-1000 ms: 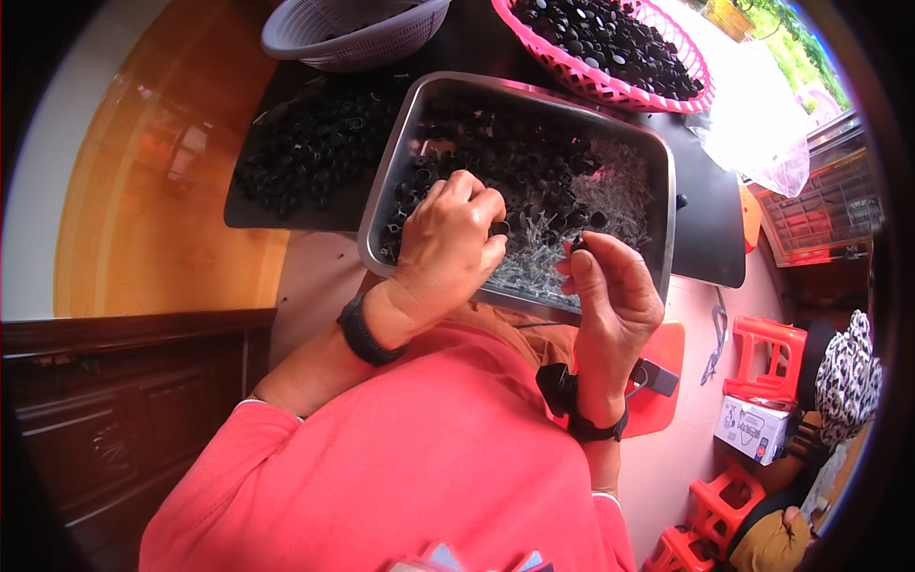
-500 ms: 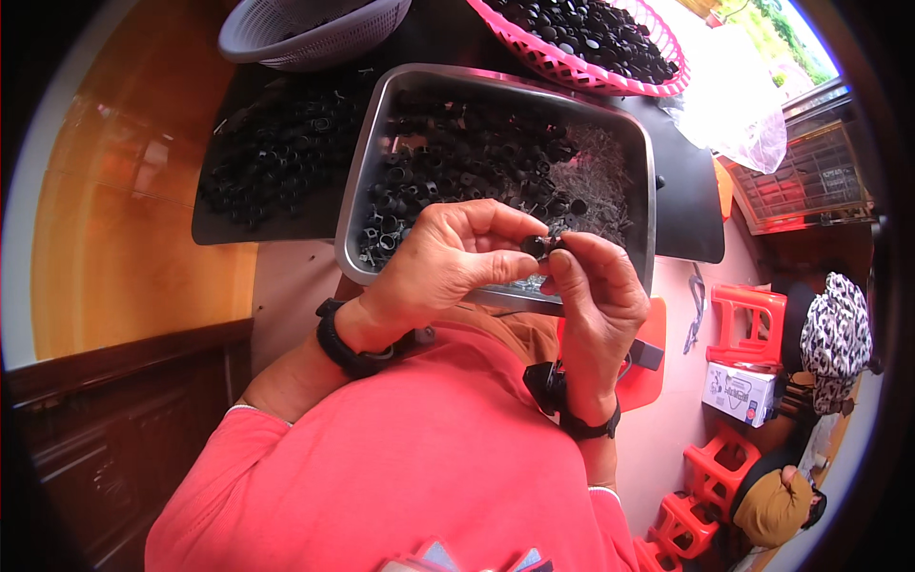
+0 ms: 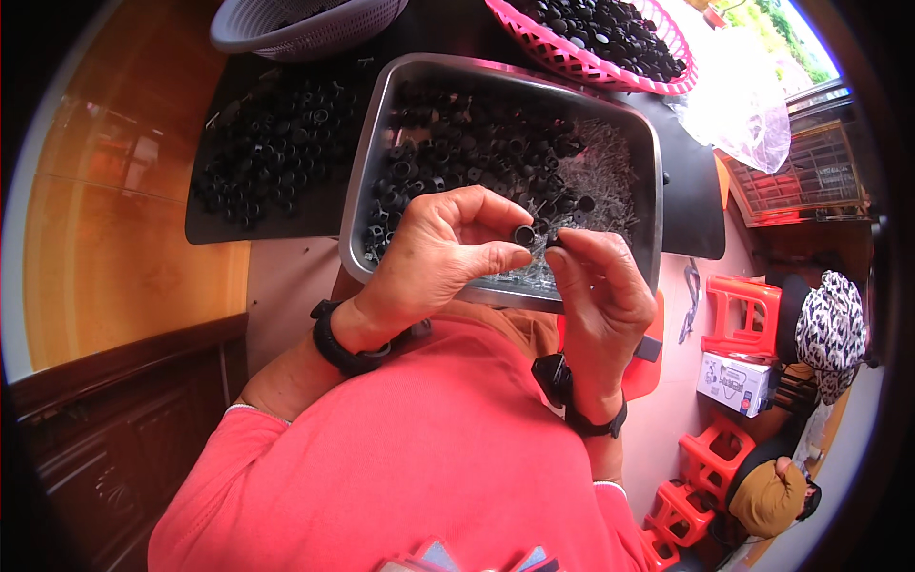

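Observation:
My left hand pinches a small black ring-shaped plastic part between thumb and forefinger, its round opening showing. Close beside it, the thumb and forefinger of my right hand are closed on a small dark piece, mostly hidden by the fingertips. A narrow gap lies between the two pieces. Both hands are over the near side of a steel tray, which holds many black ring-shaped parts and, on its right side, a heap of thin clear or silvery bits.
Loose black parts cover the dark tabletop left of the tray. Behind it stand a pale plastic basket and a pink basket of black pieces. Red stools, a white box and a person in mustard clothing are at right.
My fingertips have drawn slightly apart, and the small parts that were together between them now show a gap. The view has shifted a little.

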Demonstrator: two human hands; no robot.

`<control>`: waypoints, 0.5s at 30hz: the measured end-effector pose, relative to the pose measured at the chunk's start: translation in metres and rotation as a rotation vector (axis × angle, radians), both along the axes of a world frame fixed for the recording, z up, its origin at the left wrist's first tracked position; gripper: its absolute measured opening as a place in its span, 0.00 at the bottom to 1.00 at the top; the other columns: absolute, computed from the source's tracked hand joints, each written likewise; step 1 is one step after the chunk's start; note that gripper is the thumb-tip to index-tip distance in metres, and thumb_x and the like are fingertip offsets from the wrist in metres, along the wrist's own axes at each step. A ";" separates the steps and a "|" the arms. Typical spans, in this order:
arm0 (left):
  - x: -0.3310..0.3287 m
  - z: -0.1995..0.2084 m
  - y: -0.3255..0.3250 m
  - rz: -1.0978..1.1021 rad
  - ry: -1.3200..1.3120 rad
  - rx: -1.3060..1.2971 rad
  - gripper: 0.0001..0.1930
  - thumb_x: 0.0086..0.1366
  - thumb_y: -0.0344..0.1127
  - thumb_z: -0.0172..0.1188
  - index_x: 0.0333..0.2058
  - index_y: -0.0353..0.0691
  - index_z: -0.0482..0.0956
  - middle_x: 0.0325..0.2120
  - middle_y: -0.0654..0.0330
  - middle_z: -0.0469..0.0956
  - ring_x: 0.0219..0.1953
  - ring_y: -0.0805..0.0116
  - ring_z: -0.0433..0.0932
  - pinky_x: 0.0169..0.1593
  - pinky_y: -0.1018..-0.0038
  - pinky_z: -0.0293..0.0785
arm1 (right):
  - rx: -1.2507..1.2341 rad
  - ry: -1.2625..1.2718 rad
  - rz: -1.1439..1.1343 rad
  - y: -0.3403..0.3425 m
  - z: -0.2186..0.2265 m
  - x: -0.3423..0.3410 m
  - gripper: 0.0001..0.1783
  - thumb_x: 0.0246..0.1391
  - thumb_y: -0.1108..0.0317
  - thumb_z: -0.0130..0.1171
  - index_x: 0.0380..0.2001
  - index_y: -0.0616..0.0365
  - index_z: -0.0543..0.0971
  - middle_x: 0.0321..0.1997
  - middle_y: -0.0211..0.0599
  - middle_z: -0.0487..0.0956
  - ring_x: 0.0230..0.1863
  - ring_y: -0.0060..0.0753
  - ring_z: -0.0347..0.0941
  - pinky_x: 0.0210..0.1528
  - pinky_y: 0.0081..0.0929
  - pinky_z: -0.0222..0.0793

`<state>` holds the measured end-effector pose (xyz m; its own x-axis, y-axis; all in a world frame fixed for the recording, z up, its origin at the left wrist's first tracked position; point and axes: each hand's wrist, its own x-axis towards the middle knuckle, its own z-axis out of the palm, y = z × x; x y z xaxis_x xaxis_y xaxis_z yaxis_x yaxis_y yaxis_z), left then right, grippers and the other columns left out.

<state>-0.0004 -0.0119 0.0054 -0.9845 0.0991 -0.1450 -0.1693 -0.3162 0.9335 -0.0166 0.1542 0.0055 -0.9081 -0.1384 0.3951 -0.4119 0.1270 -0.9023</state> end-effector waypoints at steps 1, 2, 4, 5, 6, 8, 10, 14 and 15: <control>0.000 0.001 0.000 -0.001 -0.012 -0.024 0.12 0.55 0.19 0.60 0.40 0.32 0.76 0.34 0.60 0.79 0.37 0.76 0.78 0.43 0.80 0.76 | 0.012 0.010 0.003 0.000 -0.001 0.000 0.11 0.43 0.84 0.62 0.33 0.63 0.79 0.29 0.34 0.77 0.27 0.19 0.71 0.26 0.15 0.66; 0.000 0.001 0.000 0.000 -0.013 -0.023 0.12 0.55 0.19 0.60 0.40 0.32 0.76 0.34 0.60 0.79 0.37 0.76 0.78 0.43 0.80 0.76 | 0.024 0.021 0.006 0.000 -0.001 0.000 0.11 0.43 0.84 0.62 0.32 0.63 0.79 0.29 0.34 0.77 0.27 0.19 0.71 0.26 0.15 0.66; 0.000 0.001 0.000 0.001 0.004 -0.105 0.12 0.55 0.19 0.61 0.40 0.32 0.76 0.34 0.60 0.79 0.37 0.76 0.78 0.43 0.80 0.76 | 0.028 0.015 0.005 -0.001 0.001 0.000 0.11 0.43 0.84 0.62 0.32 0.63 0.79 0.29 0.34 0.77 0.27 0.19 0.71 0.26 0.15 0.66; 0.000 0.001 0.000 0.002 0.003 -0.103 0.12 0.55 0.19 0.61 0.40 0.32 0.76 0.34 0.60 0.79 0.37 0.76 0.78 0.43 0.80 0.76 | 0.030 0.010 0.003 -0.001 0.002 0.000 0.11 0.43 0.84 0.62 0.32 0.63 0.79 0.28 0.34 0.77 0.27 0.20 0.71 0.26 0.15 0.66; 0.000 0.001 0.000 0.003 0.002 -0.113 0.12 0.55 0.19 0.61 0.39 0.32 0.76 0.34 0.60 0.79 0.37 0.76 0.78 0.43 0.79 0.76 | 0.030 0.009 0.003 -0.001 0.002 0.000 0.11 0.43 0.84 0.62 0.32 0.63 0.79 0.28 0.34 0.77 0.27 0.20 0.71 0.26 0.15 0.66; 0.000 0.000 0.000 0.004 0.000 -0.122 0.11 0.55 0.20 0.61 0.39 0.32 0.76 0.34 0.60 0.79 0.37 0.76 0.78 0.43 0.79 0.76 | 0.053 -0.019 0.033 -0.001 0.001 -0.001 0.11 0.43 0.83 0.62 0.33 0.62 0.79 0.29 0.34 0.77 0.27 0.20 0.72 0.26 0.16 0.66; 0.000 0.001 0.000 -0.004 -0.003 -0.123 0.11 0.55 0.20 0.61 0.39 0.32 0.76 0.34 0.60 0.79 0.37 0.76 0.78 0.44 0.79 0.75 | 0.055 -0.012 0.037 -0.001 -0.002 -0.002 0.10 0.43 0.83 0.62 0.32 0.62 0.79 0.29 0.34 0.77 0.27 0.20 0.72 0.26 0.16 0.66; 0.001 -0.003 0.000 -0.003 0.023 -0.114 0.12 0.56 0.20 0.61 0.39 0.32 0.76 0.34 0.60 0.79 0.37 0.76 0.78 0.44 0.79 0.75 | 0.053 -0.021 0.061 -0.001 -0.004 -0.002 0.10 0.43 0.83 0.62 0.32 0.62 0.79 0.28 0.33 0.77 0.27 0.20 0.72 0.26 0.16 0.66; 0.001 -0.002 0.000 -0.008 0.019 -0.144 0.11 0.56 0.20 0.61 0.40 0.32 0.76 0.34 0.60 0.79 0.37 0.76 0.78 0.44 0.79 0.75 | 0.053 -0.021 0.061 -0.001 -0.004 -0.002 0.10 0.43 0.83 0.62 0.32 0.62 0.79 0.28 0.33 0.77 0.27 0.20 0.72 0.26 0.16 0.66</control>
